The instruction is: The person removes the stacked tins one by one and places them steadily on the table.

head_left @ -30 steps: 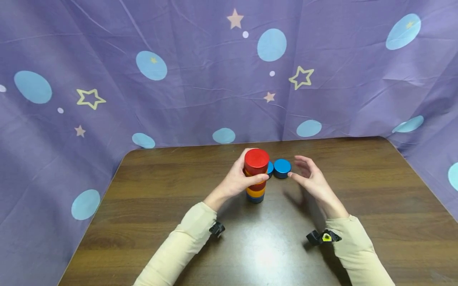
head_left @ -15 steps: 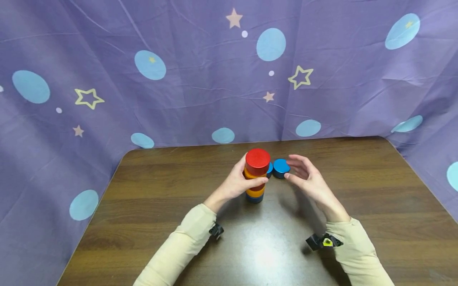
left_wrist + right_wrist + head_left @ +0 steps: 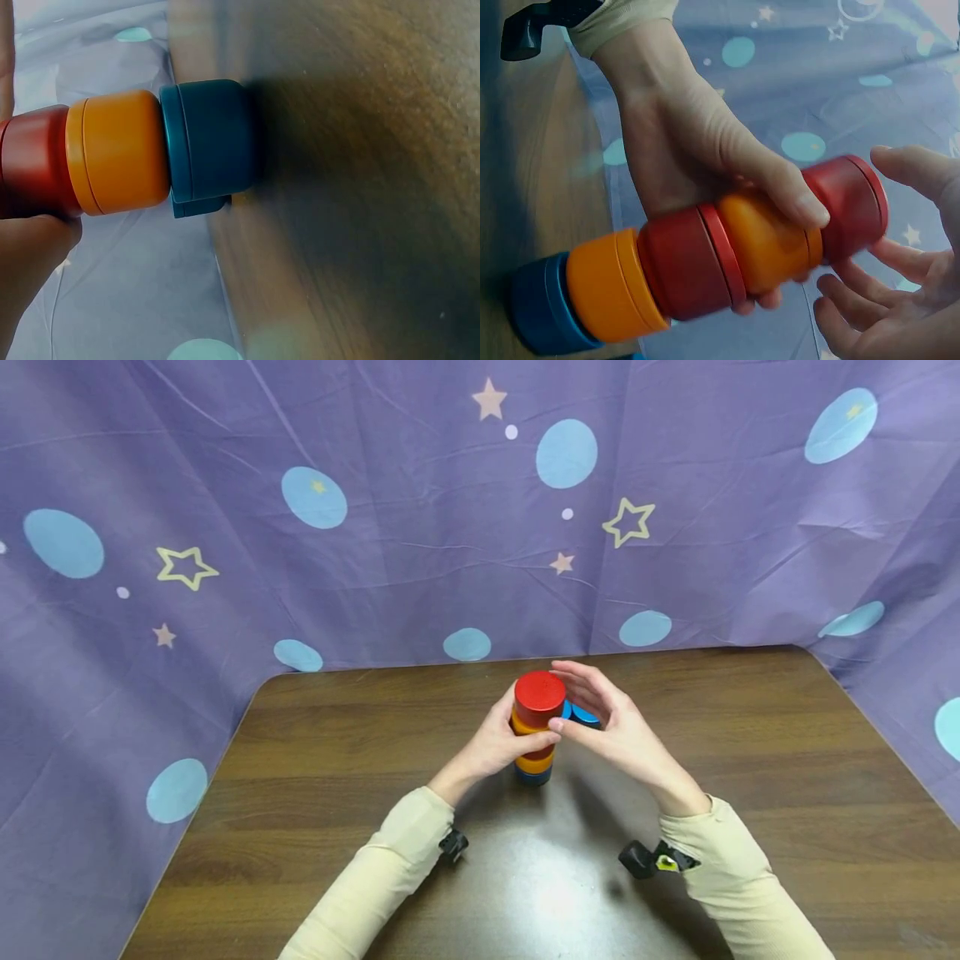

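Several round lidded tins form an upright stack near the table's middle. From the bottom come a blue tin (image 3: 214, 139), an orange tin (image 3: 124, 150), a red tin (image 3: 686, 262), a second orange tin (image 3: 757, 247) and a red tin (image 3: 540, 692) on top. My left hand (image 3: 491, 741) grips the stack from the left, its thumb across the upper orange tin and its fingers mostly hidden behind. On the right, my right hand (image 3: 618, 732) has its fingers spread in a loose curve about the top red tin. Its thumb tip lies close to that tin's side.
Two more blue tins stand on the table behind the stack, one (image 3: 587, 714) partly covered by my right hand and the other (image 3: 567, 710) mostly hidden. The wooden table (image 3: 337, 727) ends at a purple patterned curtain (image 3: 420, 510) at the back.
My right hand has moved left, from beside the rightmost blue tin to the top of the stack. My left hand keeps its grip on the stack, nearly still.
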### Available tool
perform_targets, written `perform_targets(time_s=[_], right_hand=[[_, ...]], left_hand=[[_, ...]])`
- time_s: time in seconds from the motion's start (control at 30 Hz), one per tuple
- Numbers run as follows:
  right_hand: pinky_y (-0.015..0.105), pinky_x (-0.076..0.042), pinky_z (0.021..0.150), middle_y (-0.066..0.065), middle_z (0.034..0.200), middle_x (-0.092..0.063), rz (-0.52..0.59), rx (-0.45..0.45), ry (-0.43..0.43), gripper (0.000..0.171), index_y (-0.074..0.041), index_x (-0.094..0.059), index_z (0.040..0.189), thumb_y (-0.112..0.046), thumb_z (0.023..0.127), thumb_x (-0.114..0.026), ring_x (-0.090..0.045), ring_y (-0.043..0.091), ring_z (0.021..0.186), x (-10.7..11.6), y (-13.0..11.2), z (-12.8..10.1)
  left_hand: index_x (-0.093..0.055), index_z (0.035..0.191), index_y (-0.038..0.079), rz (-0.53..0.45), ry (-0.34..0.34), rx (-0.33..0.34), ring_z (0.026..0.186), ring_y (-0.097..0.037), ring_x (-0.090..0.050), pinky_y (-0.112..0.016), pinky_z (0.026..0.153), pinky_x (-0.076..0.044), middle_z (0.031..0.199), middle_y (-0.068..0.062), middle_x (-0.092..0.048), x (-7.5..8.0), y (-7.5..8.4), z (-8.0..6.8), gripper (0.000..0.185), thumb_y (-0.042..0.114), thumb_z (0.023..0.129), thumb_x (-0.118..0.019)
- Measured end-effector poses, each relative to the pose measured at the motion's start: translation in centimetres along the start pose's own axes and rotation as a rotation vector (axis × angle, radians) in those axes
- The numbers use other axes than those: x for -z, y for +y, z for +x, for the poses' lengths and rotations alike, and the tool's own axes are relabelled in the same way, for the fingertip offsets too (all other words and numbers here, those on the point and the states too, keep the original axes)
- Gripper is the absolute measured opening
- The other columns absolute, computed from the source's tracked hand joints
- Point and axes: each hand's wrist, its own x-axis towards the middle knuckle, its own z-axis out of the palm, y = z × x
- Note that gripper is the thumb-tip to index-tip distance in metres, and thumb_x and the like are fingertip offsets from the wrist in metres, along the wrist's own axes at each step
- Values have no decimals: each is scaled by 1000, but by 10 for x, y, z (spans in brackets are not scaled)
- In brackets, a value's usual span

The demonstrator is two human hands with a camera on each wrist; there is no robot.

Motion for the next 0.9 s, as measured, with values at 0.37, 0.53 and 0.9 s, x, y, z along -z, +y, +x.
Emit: perform_targets(time_s=[0.37,0.53,0.9], right_hand=[[33,-39,101,6,130,-58,-59,-20,48,59,-9,-52,137,-1,83,-74,-54,18,118,-12,-3,7],[31,-41,100,9,127,-60,-45,1,72,58,-6,-53,135,3,81,-73,-56,20,115,-10,-3,6],[25,-46,92,15,125,-60,-18,14,221,53,3,-52,133,9,83,-68,-60,16,108,10,-3,-2]], left_hand=[[-40,135,-1,-32,-25,-27,105,-22,-55,-40,95,-45,122,-16,-54,1,-3,0,61,2,84,-72],[-43,128,-1,19,-8,-29,101,-22,-56,-39,92,-46,117,-16,-55,0,-1,1,55,-7,81,-70],[-41,126,-5,51,7,39,90,-20,-56,-31,78,-50,107,-21,-55,-2,2,1,53,-14,81,-67]])
